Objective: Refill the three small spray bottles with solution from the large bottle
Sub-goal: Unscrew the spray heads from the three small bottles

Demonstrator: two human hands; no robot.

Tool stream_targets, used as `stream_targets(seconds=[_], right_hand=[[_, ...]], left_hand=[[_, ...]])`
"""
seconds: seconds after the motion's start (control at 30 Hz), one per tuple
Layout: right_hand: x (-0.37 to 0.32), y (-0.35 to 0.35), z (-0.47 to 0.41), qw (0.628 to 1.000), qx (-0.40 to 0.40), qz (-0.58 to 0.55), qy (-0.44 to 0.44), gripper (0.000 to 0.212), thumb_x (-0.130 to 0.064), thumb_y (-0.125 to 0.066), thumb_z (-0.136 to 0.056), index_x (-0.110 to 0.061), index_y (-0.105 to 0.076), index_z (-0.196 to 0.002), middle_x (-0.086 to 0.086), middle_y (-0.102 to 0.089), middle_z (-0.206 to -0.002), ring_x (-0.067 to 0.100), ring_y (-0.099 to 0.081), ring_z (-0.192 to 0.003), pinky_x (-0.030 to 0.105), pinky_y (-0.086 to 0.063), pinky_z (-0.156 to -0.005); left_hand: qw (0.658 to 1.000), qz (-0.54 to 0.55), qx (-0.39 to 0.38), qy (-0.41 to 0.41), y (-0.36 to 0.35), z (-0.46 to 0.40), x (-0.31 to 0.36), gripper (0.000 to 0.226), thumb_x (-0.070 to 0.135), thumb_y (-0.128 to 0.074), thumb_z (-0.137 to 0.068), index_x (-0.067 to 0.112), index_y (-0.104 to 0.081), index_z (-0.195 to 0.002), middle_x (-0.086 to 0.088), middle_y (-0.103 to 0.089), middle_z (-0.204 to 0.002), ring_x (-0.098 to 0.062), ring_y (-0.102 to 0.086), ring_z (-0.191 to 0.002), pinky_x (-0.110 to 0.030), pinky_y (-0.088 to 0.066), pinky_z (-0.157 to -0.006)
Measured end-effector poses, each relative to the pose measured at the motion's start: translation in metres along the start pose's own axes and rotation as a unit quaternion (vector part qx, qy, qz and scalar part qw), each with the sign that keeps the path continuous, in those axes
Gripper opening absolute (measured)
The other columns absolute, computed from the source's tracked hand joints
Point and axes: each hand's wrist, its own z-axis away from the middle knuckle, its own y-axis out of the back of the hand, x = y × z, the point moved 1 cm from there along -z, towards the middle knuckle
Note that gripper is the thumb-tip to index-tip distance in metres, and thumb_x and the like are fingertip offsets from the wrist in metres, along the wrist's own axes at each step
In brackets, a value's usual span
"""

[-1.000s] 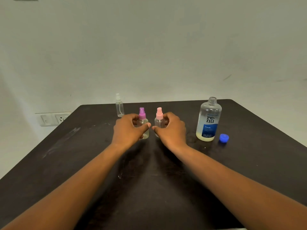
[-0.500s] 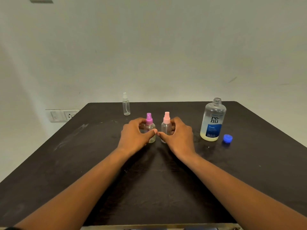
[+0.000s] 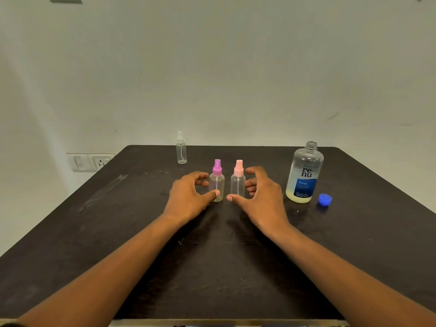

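- Head view: left hand point(image 3: 188, 197) and right hand point(image 3: 260, 197) loosened since 0.5 s ago, fingers then closed about the 2 coloured bottles, now spread and backing off.
- Suggests both bottles just set down and released; capped, probably filled or about to be swapped.
- Left hand: fingers curved but wide, holding nothing, thumb tip just touching the purple-capped bottle point(image 3: 217, 185).
- Right hand: open in a wide C, holding nothing, just beside the pink-capped bottle point(image 3: 238, 184), thumb apart from it.
- Clear spray bottle point(image 3: 181, 149) upright, further back on the tabletop point(image 3: 118, 220).
- Large bottle point(image 3: 304, 175) uncapped at right, little solution left; blue cap point(image 3: 324, 199) beside it.
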Motion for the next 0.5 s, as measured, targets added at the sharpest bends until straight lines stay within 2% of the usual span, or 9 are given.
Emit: stream_targets(seconds=[0.13,0.27,0.5], right_hand=[[0.001,-0.003,-0.0029,1.0,0.002,-0.014,-0.015,0.061,-0.033,-0.096,-0.072,-0.025,-0.063,-0.124,-0.011,-0.068,-0.095,0.007,-0.068,-0.087,0.037,-0.062,-0.085],[0.0021,-0.0048,-0.0054,1.0,-0.003,-0.015,-0.019,0.05,-0.025,-0.093,-0.078,-0.021,-0.065,-0.119,-0.011,-0.069,-0.092,0.005,-0.069,-0.082,0.032,-0.062,-0.082],[0.0044,-0.0045,-0.0035,1.0,-0.007,-0.012,-0.021,0.053,-0.026,-0.093,-0.077,-0.022,-0.064,-0.121,-0.008,-0.071,-0.094,0.007,-0.07,-0.084,0.037,-0.063,-0.086]], left_hand=[[1.0,-0.011,-0.008,-0.009,-0.0035,-0.0012,0.0046,0.045,0.037,-0.086,-0.083,0.029,-0.071,-0.124,0.016,-0.072,-0.108,-0.011,-0.073,-0.082,-0.045,-0.063,-0.085],[1.0,-0.023,-0.012,-0.012,-0.0045,-0.0042,0.0051,0.043,0.036,-0.086,-0.083,0.027,-0.072,-0.124,0.013,-0.072,-0.109,-0.012,-0.073,-0.081,-0.044,-0.063,-0.086],[1.0,-0.018,-0.021,0.007,-0.0036,-0.0033,0.006,0.047,0.037,-0.086,-0.082,0.024,-0.071,-0.125,0.011,-0.073,-0.108,-0.012,-0.073,-0.082,-0.043,-0.064,-0.085]])
